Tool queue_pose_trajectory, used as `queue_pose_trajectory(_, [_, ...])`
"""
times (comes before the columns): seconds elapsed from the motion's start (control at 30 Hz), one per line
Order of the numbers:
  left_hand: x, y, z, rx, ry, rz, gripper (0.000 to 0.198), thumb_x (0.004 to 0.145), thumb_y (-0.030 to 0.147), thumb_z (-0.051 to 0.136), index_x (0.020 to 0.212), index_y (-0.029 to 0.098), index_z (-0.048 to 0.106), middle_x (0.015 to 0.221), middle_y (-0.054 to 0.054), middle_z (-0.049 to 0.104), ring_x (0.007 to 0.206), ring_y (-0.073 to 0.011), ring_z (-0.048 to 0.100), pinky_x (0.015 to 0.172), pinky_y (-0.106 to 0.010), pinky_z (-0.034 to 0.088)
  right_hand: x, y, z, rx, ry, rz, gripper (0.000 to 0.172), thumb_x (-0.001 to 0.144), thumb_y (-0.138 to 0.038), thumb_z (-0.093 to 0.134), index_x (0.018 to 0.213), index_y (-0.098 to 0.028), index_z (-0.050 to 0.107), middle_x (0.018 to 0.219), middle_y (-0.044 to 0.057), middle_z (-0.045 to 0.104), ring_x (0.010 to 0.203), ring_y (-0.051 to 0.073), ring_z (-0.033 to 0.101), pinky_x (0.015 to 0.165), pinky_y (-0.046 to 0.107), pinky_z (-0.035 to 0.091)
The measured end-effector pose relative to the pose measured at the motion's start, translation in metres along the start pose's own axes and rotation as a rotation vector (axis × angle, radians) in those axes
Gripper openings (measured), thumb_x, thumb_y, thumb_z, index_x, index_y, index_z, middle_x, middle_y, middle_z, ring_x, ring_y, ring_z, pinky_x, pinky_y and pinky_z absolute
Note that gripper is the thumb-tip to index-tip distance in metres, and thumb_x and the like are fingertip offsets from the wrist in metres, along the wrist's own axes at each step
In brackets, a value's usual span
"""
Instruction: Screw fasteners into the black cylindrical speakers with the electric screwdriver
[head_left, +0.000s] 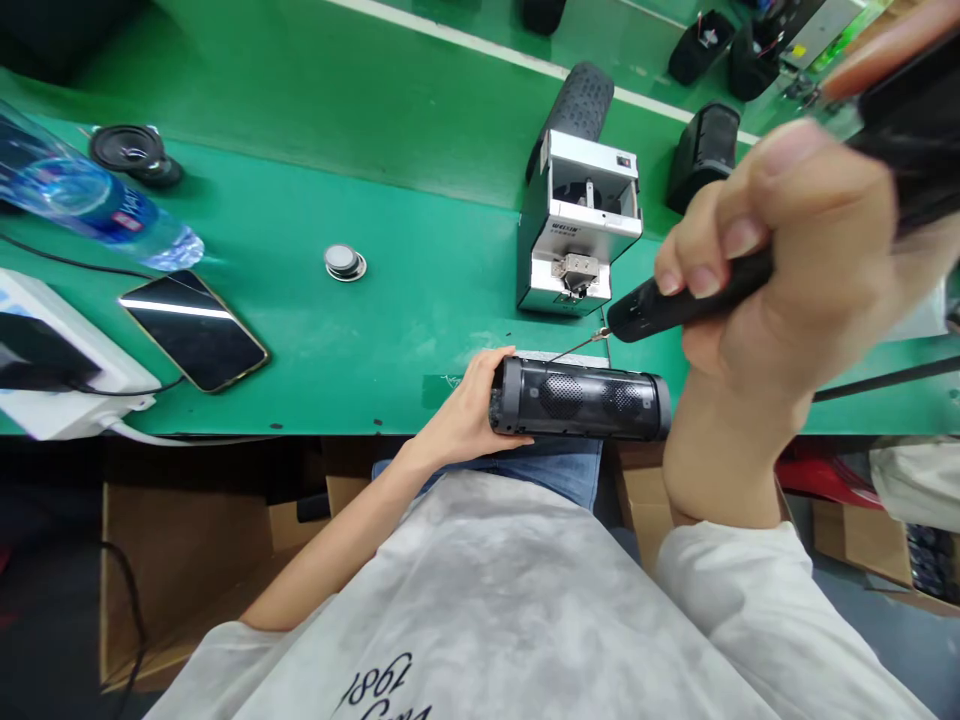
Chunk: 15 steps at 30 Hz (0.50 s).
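Observation:
A black cylindrical speaker [581, 398] lies on its side at the near edge of the green bench [405, 300]. My left hand [469, 410] is wrapped round the speaker's left end and holds it. My right hand [780, 250] is raised close to the camera, closed round a black electric screwdriver [675, 300]. The driver's thin bit [577, 348] slants down and left, with its tip just above the speaker's top left, near my left fingers.
A silver screw feeder box [577, 225] stands just behind the speaker. To the left lie a small round metal part [344, 262], a phone [193, 330], a water bottle [90, 195], a loose speaker driver [135, 152] and a white power strip [60, 370]. More black speakers [705, 150] stand at the back right.

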<state>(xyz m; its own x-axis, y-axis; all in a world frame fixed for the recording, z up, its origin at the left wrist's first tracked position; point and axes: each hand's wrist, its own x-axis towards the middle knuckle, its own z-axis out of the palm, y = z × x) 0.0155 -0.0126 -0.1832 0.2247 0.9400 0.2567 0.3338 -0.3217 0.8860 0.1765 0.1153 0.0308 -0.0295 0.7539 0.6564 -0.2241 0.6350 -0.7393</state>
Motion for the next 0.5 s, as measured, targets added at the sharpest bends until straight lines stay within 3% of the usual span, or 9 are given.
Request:
queue_pose_trajectory(0.07, [0.000,0.000,0.000,0.004,-0.005,0.003,0.124,0.081,0.041,0.104,0.175,0.031,0.024,0.170,-0.021,0.046,0.162,-0.0469,0.049,0.134,-0.069,0.048,-0.014,0.006,0.009,0.113,-0.052,-0.033,0.022,0.090,-0.010,0.077,0.104,-0.022,0.065,0.064,-0.008,0.046,0.043,0.012,0.043,0.039,0.031,0.030])
queue_pose_trajectory(0.1, [0.000,0.000,0.000,0.005,-0.006,0.005,0.125,0.080,0.041,0.104,0.175,0.031,0.024,0.169,-0.021,0.046,0.161,-0.0471,0.050,0.133,-0.070,0.048,-0.020,0.010,0.011,0.122,-0.114,-0.003,0.023,0.092,-0.013,0.082,0.104,-0.021,0.065,0.064,-0.008,0.049,0.043,0.012,0.045,0.040,0.031,0.033])
queue_pose_trajectory(0.27, [0.001,-0.001,0.002,0.001,-0.007,0.007,0.127,0.077,0.038,0.107,0.174,0.031,0.025,0.167,-0.021,0.047,0.159,-0.0478,0.051,0.132,-0.071,0.048,-0.035,0.024,0.011,0.065,-0.148,0.029,0.046,0.089,-0.048,0.100,0.101,-0.025,0.062,0.065,-0.008,0.055,0.041,0.009,0.043,0.039,0.028,0.036])
queue_pose_trajectory(0.5, [0.001,-0.001,0.001,0.001,-0.005,0.016,0.126,0.079,0.037,0.106,0.174,0.032,0.024,0.166,-0.020,0.048,0.158,-0.0468,0.053,0.131,-0.069,0.050,-0.038,0.033,-0.001,0.032,-0.203,-0.016,0.025,0.097,-0.033,0.084,0.101,-0.028,0.061,0.071,-0.007,0.055,0.043,0.010,0.048,0.036,0.024,0.035])
